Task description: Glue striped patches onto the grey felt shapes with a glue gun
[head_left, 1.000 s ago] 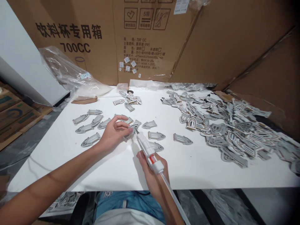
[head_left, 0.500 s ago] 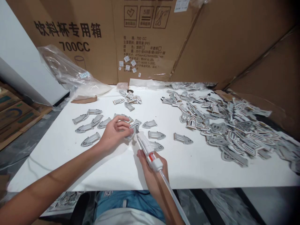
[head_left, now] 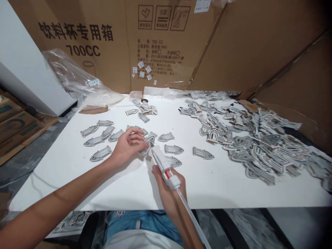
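Note:
My left hand [head_left: 129, 145] pinches a small grey flat piece [head_left: 145, 148] just above the white table [head_left: 124, 193]. My right hand [head_left: 168, 183] is wrapped round a white glue gun [head_left: 163, 164] with a red part and a clear stick coming out of its rear. The gun's nozzle points at the held piece, close to its edge; whether they touch is hard to tell. Several similar grey pieces lie around both hands, among them one [head_left: 173, 149] right of the gun and one [head_left: 100, 154] left of my left hand.
A large heap of grey pieces [head_left: 254, 141] covers the table's right side. A smaller pile [head_left: 146, 109] sits at the back middle. Clear plastic film [head_left: 80, 79] lies at the back left. Cardboard boxes [head_left: 166, 41] stand behind the table.
The glue gun's nozzle has shifted very slightly down along the held piece. The slight shift of the whole view comes from the camera; both hands keep their holds.

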